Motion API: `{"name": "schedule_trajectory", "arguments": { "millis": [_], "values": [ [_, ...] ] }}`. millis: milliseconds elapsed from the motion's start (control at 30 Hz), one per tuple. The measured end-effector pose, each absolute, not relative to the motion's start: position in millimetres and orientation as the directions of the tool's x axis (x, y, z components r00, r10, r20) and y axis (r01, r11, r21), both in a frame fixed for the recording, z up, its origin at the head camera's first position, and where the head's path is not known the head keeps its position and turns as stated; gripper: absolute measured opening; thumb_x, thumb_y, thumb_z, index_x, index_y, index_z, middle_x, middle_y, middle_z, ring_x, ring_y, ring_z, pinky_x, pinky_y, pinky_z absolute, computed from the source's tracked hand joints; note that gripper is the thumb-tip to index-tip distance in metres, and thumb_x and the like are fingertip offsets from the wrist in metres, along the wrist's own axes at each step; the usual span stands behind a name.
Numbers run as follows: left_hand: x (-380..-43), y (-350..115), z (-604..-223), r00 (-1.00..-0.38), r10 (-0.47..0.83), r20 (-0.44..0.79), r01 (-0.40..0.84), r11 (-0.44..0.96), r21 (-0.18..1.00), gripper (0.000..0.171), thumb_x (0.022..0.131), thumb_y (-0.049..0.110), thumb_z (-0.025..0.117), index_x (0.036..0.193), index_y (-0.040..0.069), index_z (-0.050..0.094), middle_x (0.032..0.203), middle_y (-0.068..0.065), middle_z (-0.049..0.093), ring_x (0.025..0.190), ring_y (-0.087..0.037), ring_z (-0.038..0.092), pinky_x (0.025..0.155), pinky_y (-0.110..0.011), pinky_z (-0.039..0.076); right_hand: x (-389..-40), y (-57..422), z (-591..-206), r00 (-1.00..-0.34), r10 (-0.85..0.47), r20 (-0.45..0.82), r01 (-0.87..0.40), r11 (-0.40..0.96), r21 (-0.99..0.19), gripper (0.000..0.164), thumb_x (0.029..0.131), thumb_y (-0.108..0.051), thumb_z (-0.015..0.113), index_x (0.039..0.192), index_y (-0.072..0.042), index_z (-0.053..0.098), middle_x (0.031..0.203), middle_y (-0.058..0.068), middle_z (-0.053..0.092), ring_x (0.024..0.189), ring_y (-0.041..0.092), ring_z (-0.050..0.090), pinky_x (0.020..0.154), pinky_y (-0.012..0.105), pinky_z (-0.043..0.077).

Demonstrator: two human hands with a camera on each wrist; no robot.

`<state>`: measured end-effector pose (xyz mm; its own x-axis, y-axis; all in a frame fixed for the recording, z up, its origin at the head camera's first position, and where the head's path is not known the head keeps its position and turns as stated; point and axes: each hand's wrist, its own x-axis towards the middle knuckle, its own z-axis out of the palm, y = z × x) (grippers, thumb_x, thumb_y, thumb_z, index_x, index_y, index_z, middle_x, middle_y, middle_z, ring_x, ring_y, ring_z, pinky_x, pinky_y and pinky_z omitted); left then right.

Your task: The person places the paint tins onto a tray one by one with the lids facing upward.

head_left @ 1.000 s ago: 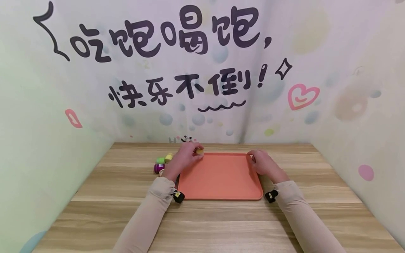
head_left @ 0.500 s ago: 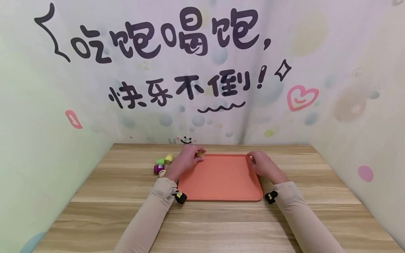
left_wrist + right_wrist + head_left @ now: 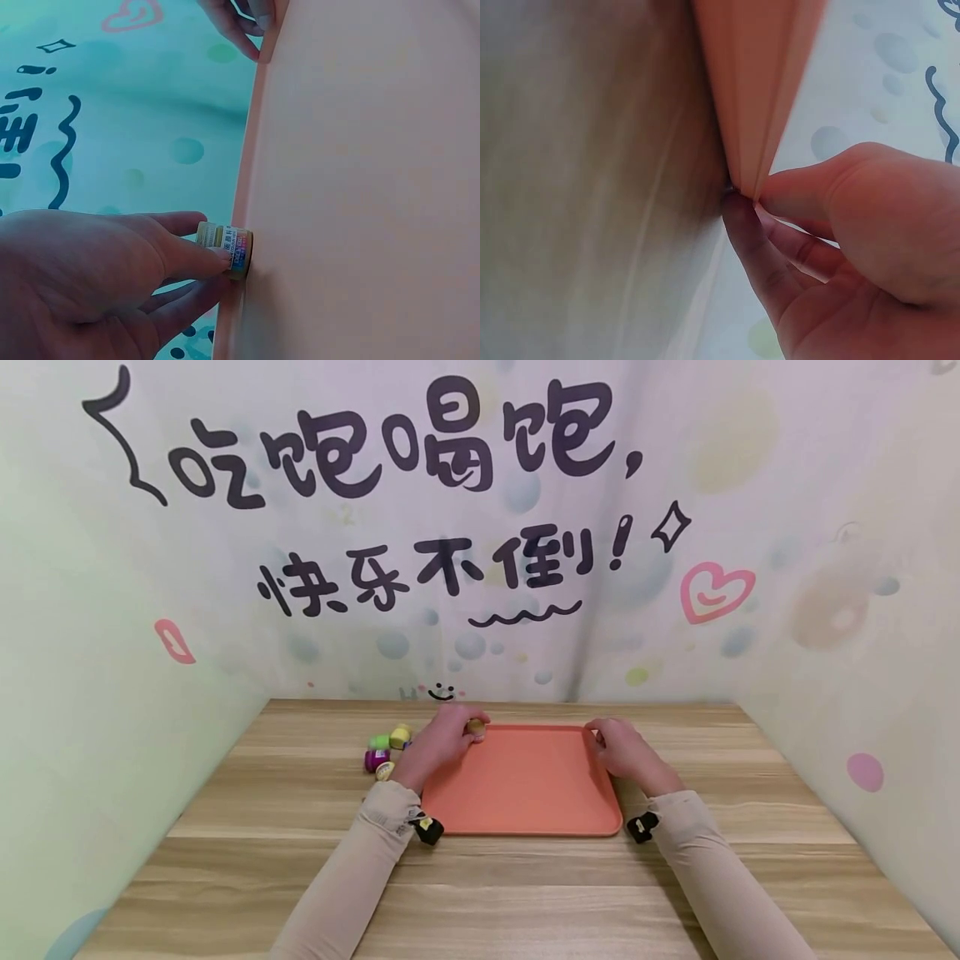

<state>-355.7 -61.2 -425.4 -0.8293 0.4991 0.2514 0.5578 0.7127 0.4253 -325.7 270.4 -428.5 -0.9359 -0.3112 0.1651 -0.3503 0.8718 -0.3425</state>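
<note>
Head view first: what has just changed?

Very little. My left hand point(image 3: 441, 737), with the small jar point(image 3: 238, 249), has edged slightly right since a second ago, then settled.

And for the work?

I'd judge it a steadying moment — the jar isn't released yet. Thumb and fingers pinch it narrowly at the far rim of the orange tray point(image 3: 522, 789), toward the left; whether it touches the rim, I can't tell.

Your right hand point(image 3: 627, 748)?

Pinching the tray's far right corner, same as a second ago.

Anything else different?

More of the cream-lidded jar point(image 3: 385, 771) shows on the left, just beside the purple jar point(image 3: 377, 761) — my left arm point(image 3: 337, 878) covered more of it earlier.
</note>
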Motion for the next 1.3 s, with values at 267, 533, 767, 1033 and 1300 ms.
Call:
{"name": "schedule_trajectory", "arguments": {
  "millis": [267,533,767,1033,1300],
  "values": [
    [-352.8,-63.6,-424.4,-0.840,0.491,0.229,0.539,0.714,0.446,0.047,0.101,0.004,0.074,0.148,0.008,0.065,0.136,-0.017,0.073,0.123,-0.032,0.071,0.105,-0.047,0.060,-325.4,270.8,-429.0,-0.936,-0.308,0.172,-0.350,0.872,-0.342,0.028,0.100,0.004,0.064,0.126,0.009,0.072,0.095,0.018,0.071,0.079,0.026,0.058,0.074,0.042,0.054],
    [-347.6,-71.4,-417.2,-0.898,0.409,0.162,0.428,0.729,0.534,0.058,0.103,0.017,0.076,0.158,0.016,0.056,0.147,-0.022,0.066,0.133,-0.037,0.066,0.111,-0.052,0.057,-323.6,270.8,-427.4,-0.929,-0.325,0.175,-0.367,0.863,-0.348,0.028,0.100,0.004,0.064,0.127,0.010,0.071,0.094,0.018,0.072,0.078,0.025,0.059,0.074,0.042,0.056],
    [-347.1,-84.0,-411.4,-0.910,0.385,0.152,0.396,0.704,0.589,0.051,0.107,0.016,0.068,0.156,0.013,0.056,0.142,-0.025,0.067,0.126,-0.037,0.070,0.107,-0.053,0.060,-324.2,270.9,-429.1,-0.931,-0.320,0.173,-0.362,0.864,-0.351,0.028,0.101,0.004,0.063,0.127,0.009,0.071,0.101,0.021,0.073,0.083,0.028,0.062,0.078,0.046,0.059],
    [-348.5,-89.5,-409.6,-0.905,0.376,0.201,0.418,0.685,0.597,0.047,0.107,0.013,0.067,0.153,0.008,0.057,0.134,-0.020,0.072,0.121,-0.033,0.072,0.105,-0.049,0.061,-323.7,272.6,-429.0,-0.937,-0.313,0.158,-0.349,0.869,-0.350,0.030,0.101,0.004,0.063,0.130,0.009,0.070,0.104,0.022,0.073,0.085,0.028,0.063,0.081,0.048,0.060],
    [-348.0,-93.3,-407.7,-0.889,0.383,0.252,0.455,0.671,0.585,0.041,0.107,0.015,0.066,0.146,0.006,0.063,0.127,-0.017,0.077,0.116,-0.031,0.076,0.107,-0.049,0.060,-326.3,272.7,-430.7,-0.941,-0.301,0.156,-0.338,0.869,-0.362,0.029,0.102,0.001,0.062,0.130,0.008,0.070,0.100,0.017,0.072,0.082,0.025,0.060,0.077,0.043,0.056]
  ]
}}
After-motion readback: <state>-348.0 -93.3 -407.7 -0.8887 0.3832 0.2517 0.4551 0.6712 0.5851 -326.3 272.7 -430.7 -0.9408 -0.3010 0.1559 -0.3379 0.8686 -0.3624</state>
